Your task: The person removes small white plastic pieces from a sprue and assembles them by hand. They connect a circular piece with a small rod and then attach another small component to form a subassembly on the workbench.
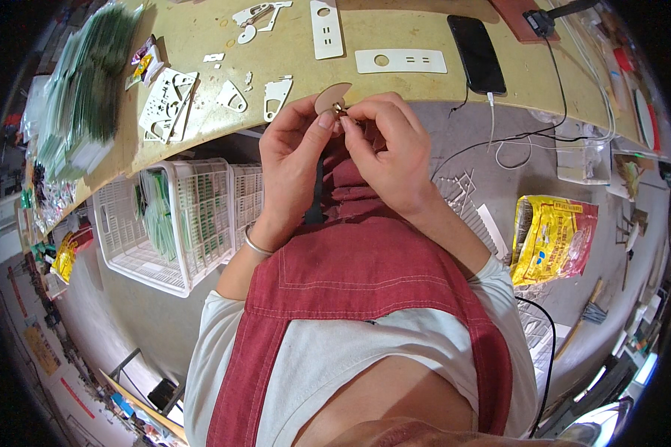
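Above the near edge of the table, my two hands meet in front of my red apron. My left hand point(292, 153) pinches a thin flat piece with a rounded edge point(331, 98), pale brown on the side I see. Right beside it, my right hand point(395, 149) has its fingertips closed on a small shiny brass-coloured bit point(339, 109) at the edge of the flat piece. Fingers partly cover that bit, so its exact kind is hidden. A white cut-out part point(277, 97) lies on the table just beyond my left hand.
More white cut-out sheets point(168, 106) and two slotted plates point(400, 61) lie on the yellowish table point(201, 37). A black phone point(477, 56) is plugged into a cable. Green plastic packets point(89, 97) are stacked at left. White crates point(175, 223) and a yellow bag point(548, 238) stand below.
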Motion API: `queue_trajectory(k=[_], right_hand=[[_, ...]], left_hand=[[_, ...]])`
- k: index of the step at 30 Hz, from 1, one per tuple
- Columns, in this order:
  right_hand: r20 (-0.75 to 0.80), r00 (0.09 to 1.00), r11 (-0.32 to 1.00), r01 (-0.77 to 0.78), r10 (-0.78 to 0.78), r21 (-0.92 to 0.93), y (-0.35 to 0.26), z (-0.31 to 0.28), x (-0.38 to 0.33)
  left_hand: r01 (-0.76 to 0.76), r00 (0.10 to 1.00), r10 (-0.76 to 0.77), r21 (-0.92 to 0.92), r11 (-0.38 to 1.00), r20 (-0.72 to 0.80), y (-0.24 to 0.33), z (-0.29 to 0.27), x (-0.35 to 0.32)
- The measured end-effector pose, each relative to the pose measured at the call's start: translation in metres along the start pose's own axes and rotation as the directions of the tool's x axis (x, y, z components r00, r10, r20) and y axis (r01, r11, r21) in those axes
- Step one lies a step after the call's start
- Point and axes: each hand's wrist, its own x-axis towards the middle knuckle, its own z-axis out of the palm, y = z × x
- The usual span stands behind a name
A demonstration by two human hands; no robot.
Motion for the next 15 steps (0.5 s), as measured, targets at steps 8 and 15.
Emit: queue_trajectory(k=[8, 15], right_hand=[[0.046, 0.955, 0.921, -0.294, 0.292, 0.255, 0.005, 0.000, -0.001], [0.111, 0.928, 0.821, -0.366, 0.354, 0.439, 0.010, 0.004, -0.004]], left_hand=[[-0.025, 0.999, 0.024, 0.056, 0.998, 0.024, 0.005, 0.004, -0.001], [0.057, 0.998, -0.057, -0.035, 0.998, -0.020, 0.004, 0.000, -0.001]])
